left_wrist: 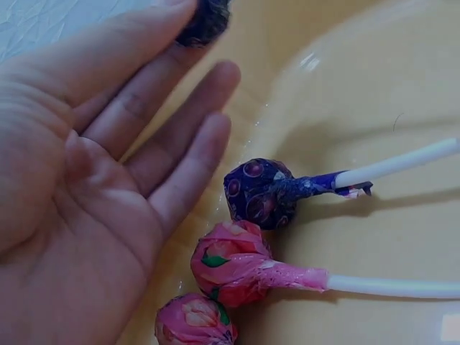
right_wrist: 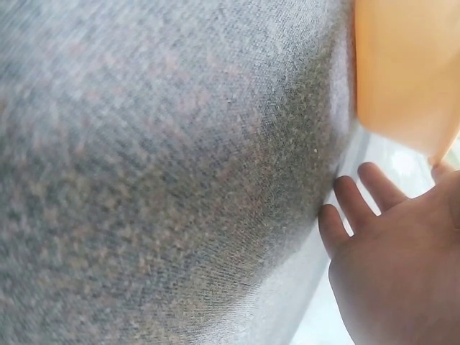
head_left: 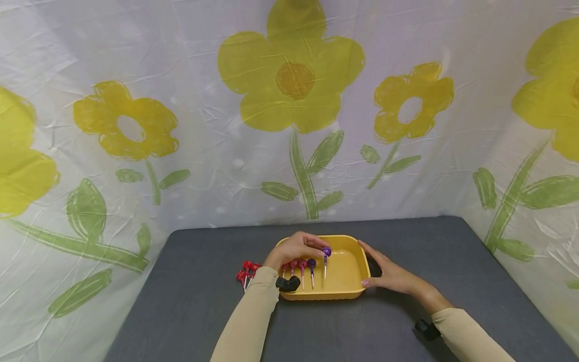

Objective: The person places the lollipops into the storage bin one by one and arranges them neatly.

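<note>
Over the yellow tray (head_left: 347,271), my left hand (head_left: 296,250) pinches a purple-wrapped lollipop (head_left: 326,251) between thumb and fingertips, its white stick pointing down. Only the dark head of that lollipop (left_wrist: 206,21) shows in the left wrist view; the other fingers are loosely extended. Inside the tray, another purple lollipop (left_wrist: 260,192) lies beside a pink lollipop (left_wrist: 231,264), heads toward the far wall, with more pink ones to the left, partly hidden by my left hand. My right hand (head_left: 394,275) touches the tray's right end, thumb at the near corner and fingers extended along the side.
A bunch of red lollipops (head_left: 247,266) lies on the dark grey table (head_left: 203,301), left of the tray and partly behind my left forearm. A flower-printed curtain (head_left: 203,151) stands behind the table and along its sides.
</note>
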`<state>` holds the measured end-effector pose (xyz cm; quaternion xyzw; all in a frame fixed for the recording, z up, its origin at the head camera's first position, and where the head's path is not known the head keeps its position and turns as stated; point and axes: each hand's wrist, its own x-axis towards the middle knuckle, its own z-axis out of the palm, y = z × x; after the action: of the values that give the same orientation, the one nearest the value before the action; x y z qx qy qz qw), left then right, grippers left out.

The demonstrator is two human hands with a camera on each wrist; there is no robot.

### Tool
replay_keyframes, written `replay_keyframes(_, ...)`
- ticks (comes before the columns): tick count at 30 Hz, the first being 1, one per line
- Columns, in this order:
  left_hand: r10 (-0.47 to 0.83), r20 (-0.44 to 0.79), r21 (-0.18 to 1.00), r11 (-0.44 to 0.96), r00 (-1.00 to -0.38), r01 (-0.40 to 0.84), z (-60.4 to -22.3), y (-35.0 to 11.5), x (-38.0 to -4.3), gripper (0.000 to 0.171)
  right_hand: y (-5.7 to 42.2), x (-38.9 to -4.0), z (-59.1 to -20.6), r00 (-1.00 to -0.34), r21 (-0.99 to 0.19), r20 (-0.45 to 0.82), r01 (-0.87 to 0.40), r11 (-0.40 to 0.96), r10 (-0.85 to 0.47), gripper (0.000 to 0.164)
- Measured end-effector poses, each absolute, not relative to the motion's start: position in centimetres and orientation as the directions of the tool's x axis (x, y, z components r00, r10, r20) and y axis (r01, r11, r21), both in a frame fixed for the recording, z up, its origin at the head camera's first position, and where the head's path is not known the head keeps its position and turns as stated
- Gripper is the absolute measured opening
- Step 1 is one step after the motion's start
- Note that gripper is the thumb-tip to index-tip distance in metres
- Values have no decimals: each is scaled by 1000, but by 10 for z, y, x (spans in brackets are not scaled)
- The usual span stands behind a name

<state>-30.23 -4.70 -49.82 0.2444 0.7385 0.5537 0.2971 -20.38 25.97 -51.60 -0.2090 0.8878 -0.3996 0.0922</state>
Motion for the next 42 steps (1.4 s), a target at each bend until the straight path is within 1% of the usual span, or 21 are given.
replay_keyframes(6,712,-167,956,287,-682,65,-500,-45,-301,31,260,-204,-518,-896,-748,-3,-293,595,-445,105)
replay_keyframes(20,699,-188,927,359,-690,112,-504,-44,-302,26,259,-203,-514,-896,-757,-13,-281,590,-443,106)
replay_keyframes(27,710,-181,923,361,-680,131,-505,-44,-303,25,259,-203,-515,-895,-760,-12,-282,586,-446,105)
replay_keyframes(36,708,-183,928,353,-682,118,-507,-45,-303,24,259,-204,-516,-896,-761,-11,-280,585,-444,105)
replay_keyframes(42,711,-183,926,357,-679,125,-507,-45,-303,27,259,-204,-516,-895,-761,-7,-284,583,-445,104)
